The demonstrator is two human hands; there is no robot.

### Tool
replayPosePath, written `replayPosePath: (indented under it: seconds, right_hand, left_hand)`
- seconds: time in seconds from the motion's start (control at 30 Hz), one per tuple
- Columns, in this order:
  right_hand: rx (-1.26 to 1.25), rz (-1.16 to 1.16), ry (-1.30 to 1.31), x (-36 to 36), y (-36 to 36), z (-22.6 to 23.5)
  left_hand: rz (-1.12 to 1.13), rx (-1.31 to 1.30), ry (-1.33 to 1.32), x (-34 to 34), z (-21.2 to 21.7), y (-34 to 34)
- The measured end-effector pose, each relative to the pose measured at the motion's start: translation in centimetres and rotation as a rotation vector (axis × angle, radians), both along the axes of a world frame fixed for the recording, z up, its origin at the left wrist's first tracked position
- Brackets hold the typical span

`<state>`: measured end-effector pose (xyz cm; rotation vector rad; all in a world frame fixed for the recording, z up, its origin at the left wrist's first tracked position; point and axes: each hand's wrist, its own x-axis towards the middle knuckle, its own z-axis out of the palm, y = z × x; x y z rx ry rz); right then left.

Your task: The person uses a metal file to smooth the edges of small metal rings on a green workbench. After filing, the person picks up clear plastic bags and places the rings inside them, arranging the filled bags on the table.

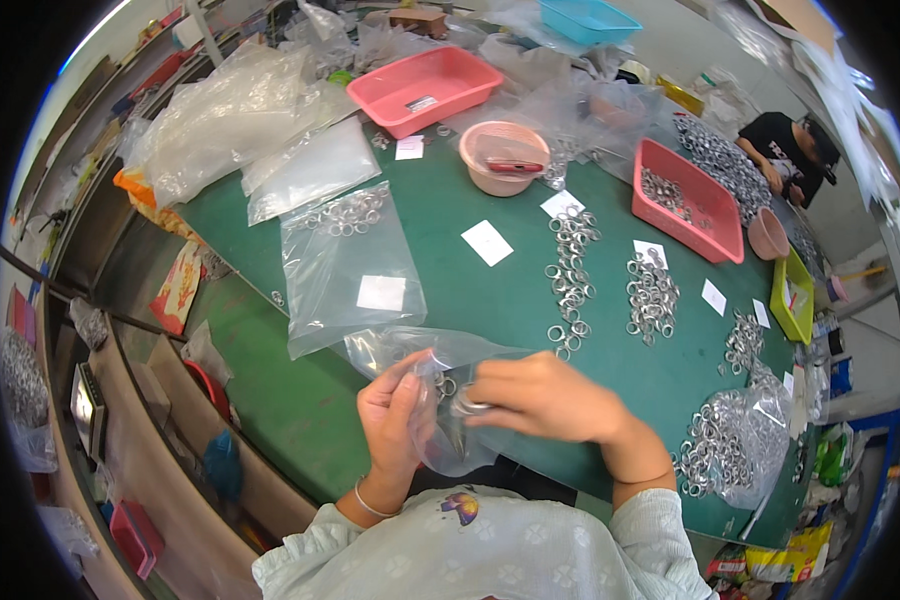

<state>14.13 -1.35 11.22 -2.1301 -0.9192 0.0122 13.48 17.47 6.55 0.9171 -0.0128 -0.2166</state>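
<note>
Plastic bag [452, 455], clear and limp, held up over the near edge of the green surface [450, 290]. Left hand [392, 408] pinches its side between thumb and fingers. Right hand [538, 396] has its fingers curled together, pinching metal rings [470, 404] against the bag; whether they lie inside the film, cannot tell. More rings show between the two hands.

Just beyond, to the left: second bag [325, 280] lying flat, white card [381, 293] near its middle, rings [342, 212] toward its far end. Farther left, a stack of flat clear bags [305, 175].

Right of the hands, ring piles: a long strip [573, 280], a shorter heap [652, 297], a small one [743, 342], and a large mound [712, 445] near right beside crumpled plastic.

Far side: pink tray [440, 80], round pink bowl [500, 186]. Far right: red tray [685, 232] with rings in it; beyond, another person [782, 150], dark shirt.
</note>
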Motion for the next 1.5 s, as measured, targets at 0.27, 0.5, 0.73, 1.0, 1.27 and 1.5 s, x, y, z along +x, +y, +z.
replayPosePath:
  seconds: [0.27, 0.5, 0.73, 1.0, 1.27, 1.5]
  right_hand:
    - [-0.32, -0.4, -0.116, -1.3, 3.2, -4.8]
    - [0.345, -0.368, 0.083, -3.2, -1.5, -3.5]
    - [0.296, -0.627, 0.378, -5.3, -1.4, -5.6]
    - [0.336, -0.613, 0.387, -5.8, -1.5, -2.7]
    - [0.553, -0.57, 0.32, -7.0, -2.9, 1.0]
    - [0.646, -0.522, 0.252, -2.5, -3.9, 2.2]
  left_hand:
    - [0.025, 0.029, -0.032, -0.2, 0.3, -0.4]
    - [-0.016, 0.02, -0.098, -0.1, 0.5, 0.8]
    - [-0.041, 0.024, -0.119, 0.1, 1.0, 0.4]
    - [-0.174, -0.065, -0.098, 0.9, 3.2, 1.5]
    - [-0.357, -0.042, -0.172, 2.6, 7.7, 1.0]
    - [-0.426, 0.001, -0.347, 8.0, 9.4, -3.4]
